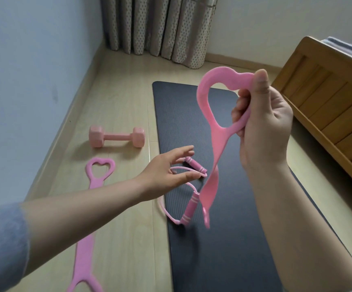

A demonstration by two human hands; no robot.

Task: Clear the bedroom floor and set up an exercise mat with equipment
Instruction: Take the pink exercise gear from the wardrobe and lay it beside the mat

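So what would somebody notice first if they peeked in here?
Probably the pink heart-ended stretch band dangling from the right hand, held up over the dark exercise mat. Next, its twin band lying flat on the wooden floor at left, beside a pink dumbbell.

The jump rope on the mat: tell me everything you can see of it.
The jump rope is pink, with two handles banded by pale rings and a thin glossy cord that looks like plastic. It lies loose on the mat's near left part, its cord looping over the mat edge onto the floor. The left hand hovers open over the far handle; contact cannot be told. The hanging band covers part of it.
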